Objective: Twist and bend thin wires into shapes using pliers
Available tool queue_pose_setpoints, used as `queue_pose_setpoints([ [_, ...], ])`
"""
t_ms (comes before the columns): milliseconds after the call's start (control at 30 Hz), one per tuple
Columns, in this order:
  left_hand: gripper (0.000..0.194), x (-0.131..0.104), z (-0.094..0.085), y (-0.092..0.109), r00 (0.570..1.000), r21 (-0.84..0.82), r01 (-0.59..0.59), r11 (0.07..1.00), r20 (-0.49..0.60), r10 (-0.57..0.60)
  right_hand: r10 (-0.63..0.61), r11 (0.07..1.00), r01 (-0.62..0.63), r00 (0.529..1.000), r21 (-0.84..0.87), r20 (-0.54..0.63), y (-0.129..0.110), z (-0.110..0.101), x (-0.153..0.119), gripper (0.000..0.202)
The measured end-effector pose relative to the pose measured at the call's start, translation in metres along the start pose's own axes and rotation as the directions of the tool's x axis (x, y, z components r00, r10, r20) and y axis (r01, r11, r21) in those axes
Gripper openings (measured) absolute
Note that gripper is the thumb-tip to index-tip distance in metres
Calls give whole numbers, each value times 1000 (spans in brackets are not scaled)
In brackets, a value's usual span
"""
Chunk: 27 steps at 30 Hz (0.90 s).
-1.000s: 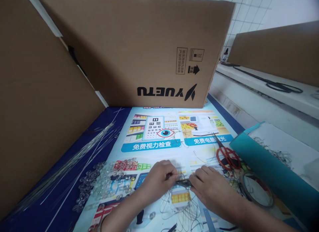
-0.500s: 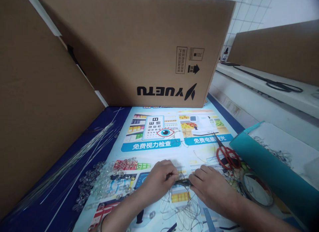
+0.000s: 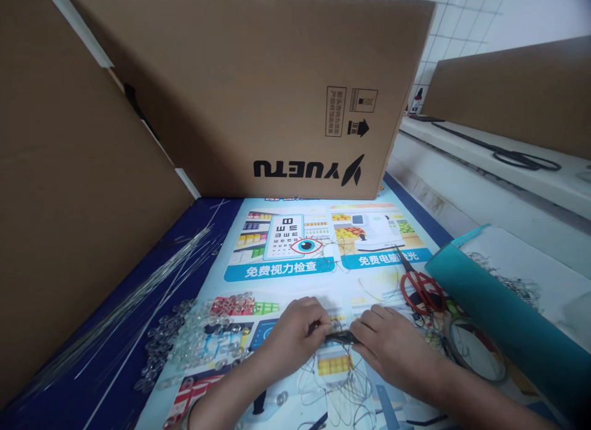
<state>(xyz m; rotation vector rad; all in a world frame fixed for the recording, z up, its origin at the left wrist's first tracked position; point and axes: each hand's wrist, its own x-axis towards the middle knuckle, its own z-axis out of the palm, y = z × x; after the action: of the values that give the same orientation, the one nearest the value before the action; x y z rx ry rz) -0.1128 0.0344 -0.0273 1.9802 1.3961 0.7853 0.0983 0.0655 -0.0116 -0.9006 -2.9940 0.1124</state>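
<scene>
My left hand [image 3: 302, 331] is closed in a pinch at the lower middle, at the tip end of a small dark tool [image 3: 340, 337]; anything between its fingertips is too small to make out. From the other side my right hand [image 3: 385, 340] wraps round the same tool, which looks like pliers. Loops of thin wire [image 3: 339, 381] lie on the printed poster just below both hands. Clear beads [image 3: 207, 337] are spread in a pile left of my left hand. Red-handled scissors [image 3: 422, 291] rest beyond my right hand.
A roll of tape [image 3: 478, 350] lies right of my right wrist, beside a teal-edged tray [image 3: 508, 313] with wire pieces. Long thin wires [image 3: 138, 294] lie at left. Cardboard [image 3: 231, 97] stands behind the poster [image 3: 286, 285].
</scene>
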Motion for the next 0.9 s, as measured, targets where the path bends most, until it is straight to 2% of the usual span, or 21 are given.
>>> queue_pose_setpoints([
  [333,17,0,-1,0,1000,-45,17,999,8,-17,-31,996,29,999,-81,-18,-1,0,-1,2],
  [667,17,2,-3,0,999,-63,23,998,25,-21,24,999,-24,1000,25,-14,2,3,-1,6],
  [900,15,0,-7,-6,995,-43,-39,998,92,43,54,997,-52,998,65,-19,1,1,-3,6],
])
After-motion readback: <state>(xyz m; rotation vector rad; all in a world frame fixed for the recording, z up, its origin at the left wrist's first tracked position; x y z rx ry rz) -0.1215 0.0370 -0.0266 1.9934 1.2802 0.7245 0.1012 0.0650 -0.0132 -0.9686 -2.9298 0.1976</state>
